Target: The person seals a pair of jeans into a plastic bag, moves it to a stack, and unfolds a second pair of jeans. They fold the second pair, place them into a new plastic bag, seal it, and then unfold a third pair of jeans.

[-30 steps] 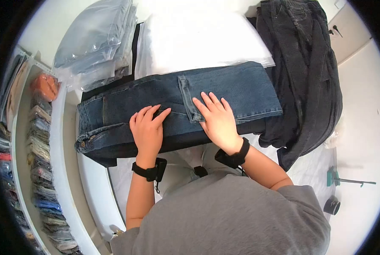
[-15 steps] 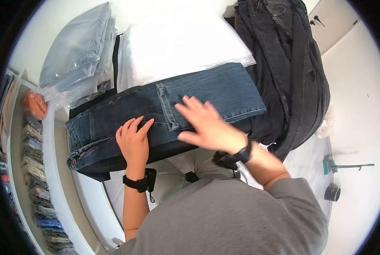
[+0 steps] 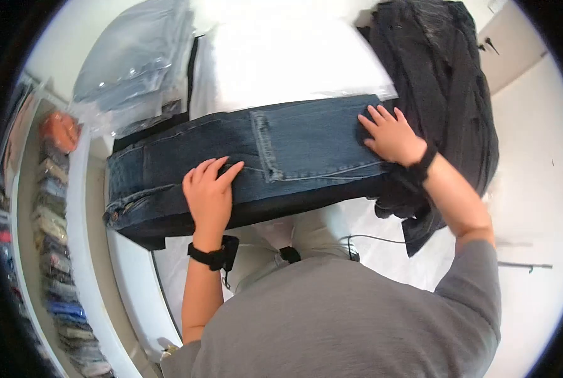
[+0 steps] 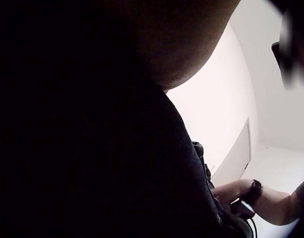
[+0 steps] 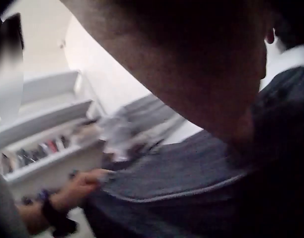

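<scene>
Dark blue jeans [image 3: 322, 135] lie folded lengthwise in front of me, with the waistband at the left. Their lower legs are turned back, so the hem [image 3: 265, 145] crosses the middle. My left hand [image 3: 209, 192] rests on the jeans left of the hem, fingers loosely spread. At the folded right end, my right hand [image 3: 391, 135] lies on the denim with its fingers spread. The left wrist view is mostly dark, with the right hand [image 4: 231, 191] far off. In the right wrist view, denim [image 5: 191, 163] stretches toward the left hand [image 5: 82, 186].
Behind the jeans lies a stack of clear plastic bags [image 3: 294, 63]. Bagged garments [image 3: 133, 63] are piled at the back left, and black jeans [image 3: 432, 94] lie along the right. A shelf [image 3: 92, 252] of packed clothes stands at far left. Black cloth [image 3: 281, 211] shows under the jeans' near edge.
My right hand has lifted from beside the hem and moved right to the folded end of the jeans. The left hand has stayed in place on the denim.
</scene>
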Tool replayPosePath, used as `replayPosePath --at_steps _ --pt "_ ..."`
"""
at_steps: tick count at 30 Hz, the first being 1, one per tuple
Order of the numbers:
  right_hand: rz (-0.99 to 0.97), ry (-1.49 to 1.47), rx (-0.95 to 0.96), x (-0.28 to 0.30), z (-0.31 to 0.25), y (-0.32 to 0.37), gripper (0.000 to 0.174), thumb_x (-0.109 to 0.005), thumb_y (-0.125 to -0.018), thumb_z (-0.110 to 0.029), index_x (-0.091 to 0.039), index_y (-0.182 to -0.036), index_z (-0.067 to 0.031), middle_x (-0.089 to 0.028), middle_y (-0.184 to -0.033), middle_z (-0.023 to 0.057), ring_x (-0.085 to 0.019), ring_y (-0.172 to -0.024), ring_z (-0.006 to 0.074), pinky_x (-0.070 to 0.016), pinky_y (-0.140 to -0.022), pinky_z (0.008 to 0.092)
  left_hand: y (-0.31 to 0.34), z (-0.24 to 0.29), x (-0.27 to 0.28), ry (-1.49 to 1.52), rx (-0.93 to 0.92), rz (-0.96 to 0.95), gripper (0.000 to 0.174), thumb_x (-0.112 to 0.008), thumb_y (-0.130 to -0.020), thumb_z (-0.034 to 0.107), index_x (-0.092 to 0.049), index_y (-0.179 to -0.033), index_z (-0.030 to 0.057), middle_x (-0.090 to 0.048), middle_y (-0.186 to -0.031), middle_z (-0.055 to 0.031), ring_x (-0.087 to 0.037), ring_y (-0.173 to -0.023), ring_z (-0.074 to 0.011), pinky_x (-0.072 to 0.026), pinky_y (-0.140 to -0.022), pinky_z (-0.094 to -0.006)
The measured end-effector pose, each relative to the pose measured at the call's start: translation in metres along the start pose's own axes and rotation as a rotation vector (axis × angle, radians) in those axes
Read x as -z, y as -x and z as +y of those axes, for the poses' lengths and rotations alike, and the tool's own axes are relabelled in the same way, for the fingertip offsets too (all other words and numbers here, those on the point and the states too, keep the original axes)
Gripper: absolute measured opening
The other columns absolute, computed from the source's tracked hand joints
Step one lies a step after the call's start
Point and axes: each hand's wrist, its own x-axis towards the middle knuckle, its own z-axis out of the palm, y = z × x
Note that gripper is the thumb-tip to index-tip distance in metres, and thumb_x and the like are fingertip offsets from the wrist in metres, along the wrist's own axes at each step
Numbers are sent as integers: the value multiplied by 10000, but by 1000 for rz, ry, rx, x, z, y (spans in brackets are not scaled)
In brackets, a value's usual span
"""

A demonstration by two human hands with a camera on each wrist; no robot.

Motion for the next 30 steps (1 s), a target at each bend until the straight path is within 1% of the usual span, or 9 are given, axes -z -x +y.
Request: replayPosePath --at_steps 2,5,10,12,16,19,22,28,30 --pt "448 -284 260 35 -58 15 554 -649 -785 -196 -460 -1291 -73 -464 -1337 129 -442 -1233 280 -361 -989 499 2 0 -2 17 -24 9 351 -561 -783 46 -691 -1057 223 -628 -1103 -15 -539 -1071 -229 -354 -942 -424" --pt "583 -566 449 42 -149 20 507 -572 -849 -176 -434 -1311 -19 -447 -1361 146 -440 -1246 271 -337 -1025 470 3 -1 -7 11 -11 21 355 -576 -770 62 -689 -1058 236 -628 -1092 -9 -539 -1072 -222 -360 -926 -420" --pt "710 -540 301 27 -215 7 452 -622 -823 -257 -539 -1267 -239 -478 -1344 56 -418 -1248 322 -334 -1000 496 3 -6 2 190 -29 61 297 -602 -768 59 -695 -1016 194 -631 -1070 -39 -554 -1053 -227 -380 -919 -411" --pt "709 -541 293 25 -214 4 446 -620 -822 -297 -550 -1258 -232 -501 -1319 34 -421 -1245 318 -344 -982 492 11 -15 12 655 104 175 235 -579 -808 21 -689 -996 110 -626 -1072 -79 -550 -1061 -253 -402 -914 -388" --pt "697 -539 301 29 -215 5 426 -614 -834 -309 -560 -1244 -211 -512 -1302 48 -426 -1237 323 -349 -970 495 63 -45 26 521 651 879 279 -518 -916 44 -504 -1192 2 -540 -1089 -67 -516 -988 -167 -411 -889 -320" --pt "683 -553 302 33 -215 3 409 -615 -834 -308 -573 -1224 -195 -528 -1279 60 -436 -1222 326 -355 -959 492 87 -66 33 841 1048 1014 297 -572 -928 183 -481 -1137 -8 -508 -1050 -63 -497 -948 -138 -420 -848 -283" --pt "717 -559 311 36 -214 1 394 -630 -819 -311 -596 -1186 -172 -557 -1236 69 -464 -1178 325 -372 -925 474 87 -86 48 1180 1133 750 351 -615 -910 265 -513 -1078 -26 -533 -1010 -57 -507 -901 -126 -425 -819 -274" --pt "772 -612 327 36 -209 -2 383 -652 -795 -323 -618 -1138 -156 -589 -1176 54 -492 -1127 309 -388 -874 444 61 -115 58 1159 1331 572 338 -720 -826 290 -578 -1008 43 -596 -897 -27 -543 -791 -115 -420 -655 -236" --pt "792 -621 326 35 -211 -1 380 -661 -786 -321 -619 -1124 -152 -593 -1147 49 -500 -1107 304 -391 -859 436 46 -121 59 1522 1256 518 310 -746 -800 273 -600 -963 53 -611 -876 -30 -561 -757 -109 -406 -588 -230"
